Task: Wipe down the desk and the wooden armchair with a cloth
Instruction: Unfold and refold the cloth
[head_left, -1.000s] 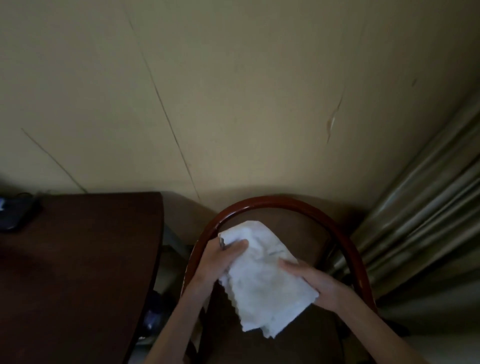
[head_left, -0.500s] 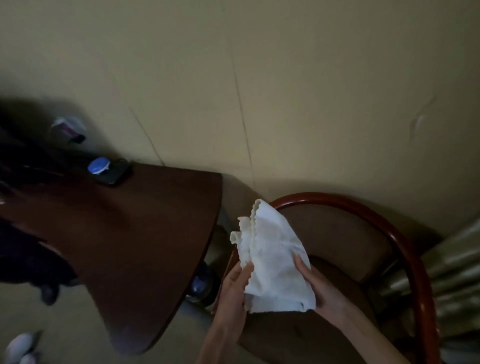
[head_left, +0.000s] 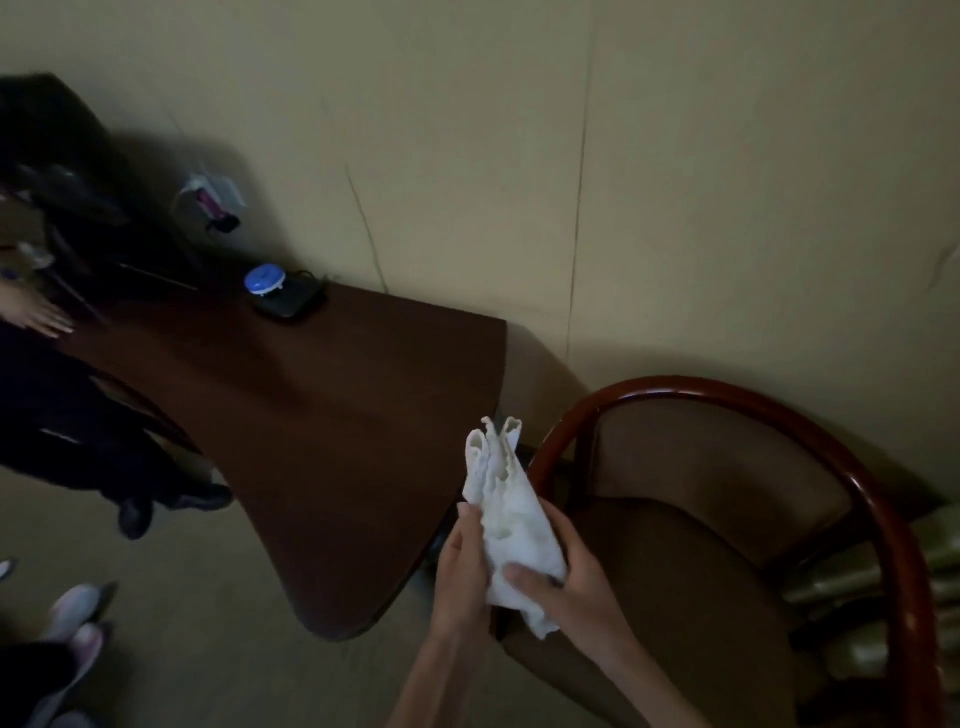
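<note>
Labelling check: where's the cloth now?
Head view, lower centre: white cloth held by left hand and right hand, between desk edge and wooden armchair.

A dark brown wooden surface (head_left: 322, 441) with a rounded near corner stands against the wall. At its far edge, close to the wall, lies a flat black gadget (head_left: 298, 307), and on that sits a small round blue-and-white item (head_left: 264, 279). The tan floor (head_left: 208, 649) below carries dark shoes (head_left: 171, 506) and pale shoes (head_left: 72, 618).
</note>
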